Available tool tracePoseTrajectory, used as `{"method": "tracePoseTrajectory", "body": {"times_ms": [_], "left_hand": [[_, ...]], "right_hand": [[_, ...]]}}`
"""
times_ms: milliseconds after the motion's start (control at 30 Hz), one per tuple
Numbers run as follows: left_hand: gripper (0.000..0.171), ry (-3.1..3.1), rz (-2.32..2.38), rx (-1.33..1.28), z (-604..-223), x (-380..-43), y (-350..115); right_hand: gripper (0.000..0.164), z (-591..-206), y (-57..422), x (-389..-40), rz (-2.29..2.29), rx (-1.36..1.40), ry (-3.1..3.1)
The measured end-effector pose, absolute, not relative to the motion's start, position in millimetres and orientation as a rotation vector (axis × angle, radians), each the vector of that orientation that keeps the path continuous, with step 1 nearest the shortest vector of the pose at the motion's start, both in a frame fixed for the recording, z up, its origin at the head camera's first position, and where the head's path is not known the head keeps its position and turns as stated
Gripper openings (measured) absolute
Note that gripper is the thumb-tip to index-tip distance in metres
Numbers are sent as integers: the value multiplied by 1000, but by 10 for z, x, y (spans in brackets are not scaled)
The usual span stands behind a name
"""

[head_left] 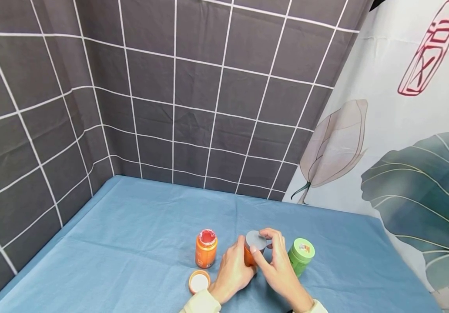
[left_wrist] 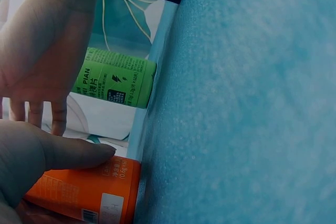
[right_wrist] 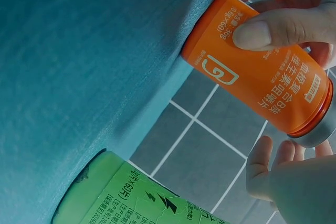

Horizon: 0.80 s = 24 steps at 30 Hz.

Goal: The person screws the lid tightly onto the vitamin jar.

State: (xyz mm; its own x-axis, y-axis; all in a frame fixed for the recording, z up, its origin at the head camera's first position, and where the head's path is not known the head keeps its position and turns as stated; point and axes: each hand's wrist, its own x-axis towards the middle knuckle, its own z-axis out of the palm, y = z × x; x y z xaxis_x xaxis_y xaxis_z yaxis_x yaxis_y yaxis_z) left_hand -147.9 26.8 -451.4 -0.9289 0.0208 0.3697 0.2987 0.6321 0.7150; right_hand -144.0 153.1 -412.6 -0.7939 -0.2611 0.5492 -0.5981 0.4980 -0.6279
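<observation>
An orange bottle (right_wrist: 252, 66) with white print stands on the blue cloth, a grey cap (head_left: 255, 240) on its top. My left hand (head_left: 235, 268) grips its body, the thumb (left_wrist: 79, 153) lying along the side. From the right, my right hand (head_left: 280, 266) holds the grey cap between thumb and fingers. Left of the hands is a second orange bottle (head_left: 206, 252), uncapped, with a reddish mouth. Close in front of that one lies an orange lid (head_left: 199, 281), its white inside facing up. A green bottle (head_left: 301, 255) stands just right of my right hand.
Blue cloth (head_left: 150, 217) covers the table. Behind it and on the left hangs a dark grey curtain (head_left: 201, 87) with a white grid. On the right is a white hanging (head_left: 385, 130) with large leaf prints.
</observation>
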Motion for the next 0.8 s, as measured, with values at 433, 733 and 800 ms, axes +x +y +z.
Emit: {"method": "tracePoseTrajectory", "body": {"times_ms": [433,733,800], "left_hand": [[44,-2520,-1192,-263,-4508,-1477,263],[44,-2523,-1225,-274,-4502,-1472,256],[45,-2526,-1227,-269,-4499,-1473,259]], "right_hand": [[40,-4286,1597,-1550,1186,690,-2363],[46,-4286,1599,-1536,1197,748,-2384],[45,-4290,1599,-1534,1206,746,-2391]]}}
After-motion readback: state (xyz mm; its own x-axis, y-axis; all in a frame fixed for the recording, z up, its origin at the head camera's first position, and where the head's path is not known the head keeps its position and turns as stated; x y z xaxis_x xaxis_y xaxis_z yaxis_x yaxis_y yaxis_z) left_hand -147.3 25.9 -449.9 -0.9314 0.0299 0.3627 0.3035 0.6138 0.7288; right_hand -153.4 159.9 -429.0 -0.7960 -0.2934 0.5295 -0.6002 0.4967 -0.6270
